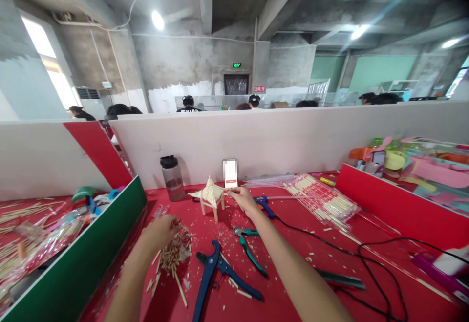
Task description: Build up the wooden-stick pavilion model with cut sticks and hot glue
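A small wooden pavilion model [211, 196] made of sticks stands on the red table [293, 244]. My right hand [243, 200] touches its right edge, fingers pinched at the roof. My left hand [161, 231] rests with curled fingers on a pile of short cut stick pieces [176, 256], seeming to pick at them. Blue pipe cutters [216, 273] lie between my forearms, and green-handled pliers [251, 248] lie beside my right arm.
A dark-capped clear bottle [172, 178] and a small card [230, 173] stand by the white partition [278, 141]. A bag of long sticks [322, 200], a blue glue gun [264, 204] with black cable [370, 258], and red and green dividers flank the space. People sit beyond.
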### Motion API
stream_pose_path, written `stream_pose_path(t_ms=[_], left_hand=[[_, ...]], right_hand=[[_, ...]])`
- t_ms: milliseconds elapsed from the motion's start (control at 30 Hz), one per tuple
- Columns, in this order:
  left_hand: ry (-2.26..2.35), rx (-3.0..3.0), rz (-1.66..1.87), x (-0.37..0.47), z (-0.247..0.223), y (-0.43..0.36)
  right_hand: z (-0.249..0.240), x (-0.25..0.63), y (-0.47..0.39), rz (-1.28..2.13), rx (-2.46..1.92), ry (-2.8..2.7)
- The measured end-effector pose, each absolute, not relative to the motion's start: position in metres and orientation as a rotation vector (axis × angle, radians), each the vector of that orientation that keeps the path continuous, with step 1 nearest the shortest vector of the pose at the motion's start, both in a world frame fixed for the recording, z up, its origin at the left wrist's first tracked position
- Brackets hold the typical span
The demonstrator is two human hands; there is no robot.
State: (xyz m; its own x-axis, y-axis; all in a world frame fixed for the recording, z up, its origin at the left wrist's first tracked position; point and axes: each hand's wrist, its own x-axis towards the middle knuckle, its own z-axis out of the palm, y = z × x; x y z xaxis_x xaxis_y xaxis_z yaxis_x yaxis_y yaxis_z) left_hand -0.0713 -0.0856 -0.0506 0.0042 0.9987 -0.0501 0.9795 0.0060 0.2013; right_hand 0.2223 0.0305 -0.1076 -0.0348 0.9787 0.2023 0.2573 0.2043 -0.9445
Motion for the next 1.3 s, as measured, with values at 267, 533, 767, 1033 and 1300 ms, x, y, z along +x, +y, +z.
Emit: stream_pose_path(t_ms=[267, 533, 767, 1033, 1300], left_hand=[[2.119, 2.104, 0.173, -0.07, -0.048, -0.086], [2.082, 2.173, 0.193, -0.064, -0.046, -0.087], [2.152, 2.195, 0.197, -0.056, -0.036, -0.089], [2.186, 2.142, 0.334, -0.061, -0.033, -0.088], [2.204, 2.11, 0.19, -0.068, -0.029, -0.092]], right_hand=[[-0.112, 0.249, 0.011, 0.924, -1.307, -1.891], [-0.092, 0.273, -0.003, 0.843, -1.325, -2.173], [-0.073, 0.268, -0.015, 0.679, -1.393, -2.235], [-0.069, 0.264, -0.017, 0.639, -1.406, -2.261], [-0.057, 0.272, -0.023, 0.702, -1.397, -2.375]])
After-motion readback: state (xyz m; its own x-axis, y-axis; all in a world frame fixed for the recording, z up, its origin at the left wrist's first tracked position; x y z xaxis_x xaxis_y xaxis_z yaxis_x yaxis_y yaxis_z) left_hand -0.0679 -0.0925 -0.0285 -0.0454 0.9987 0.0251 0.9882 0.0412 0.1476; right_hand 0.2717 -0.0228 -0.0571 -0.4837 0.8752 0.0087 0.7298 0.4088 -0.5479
